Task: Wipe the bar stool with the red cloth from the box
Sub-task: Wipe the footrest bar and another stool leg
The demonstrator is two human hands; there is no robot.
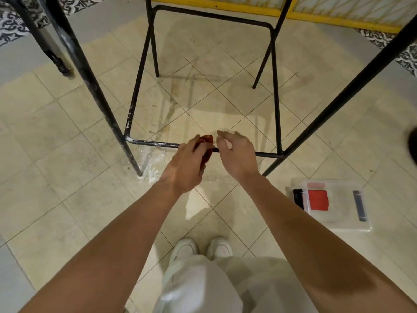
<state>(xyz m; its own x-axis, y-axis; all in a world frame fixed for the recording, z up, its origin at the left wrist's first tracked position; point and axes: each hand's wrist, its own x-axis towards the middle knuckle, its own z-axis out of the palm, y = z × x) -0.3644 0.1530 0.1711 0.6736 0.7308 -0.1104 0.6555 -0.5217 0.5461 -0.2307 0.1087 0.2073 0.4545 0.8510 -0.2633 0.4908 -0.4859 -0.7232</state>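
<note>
Looking down through the head camera, I log the bar stool [138,86] as a black metal frame standing on the tiled floor [67,199], with its low front rung [268,154] running across just ahead of both hands.

Left hand [185,168]: fingers clenched round the red cloth [206,141], which is bunched over the rung near the middle of its length. The cloth sits on the bar and hangs a little on the near side, beneath the palm.

Right hand [237,154]: just beside the cloth, over the rung, fingers released and loosely bent, grasping nothing. I cannot tell whether the thumb touches the bar.

The left stretch of the rung carries white smears, and white powder [155,163] lies on the floor round the foot of the near left leg.

The box [338,223], clear plastic, rests on the floor to the right of the stool's near right leg, well apart from the hands. Inside it I see a red piece [318,199], a black piece [297,197] at its left end and a dark strip [360,206] at its right.

White shoes [185,249] and pale trousers show at the lower edge of the view.
</note>
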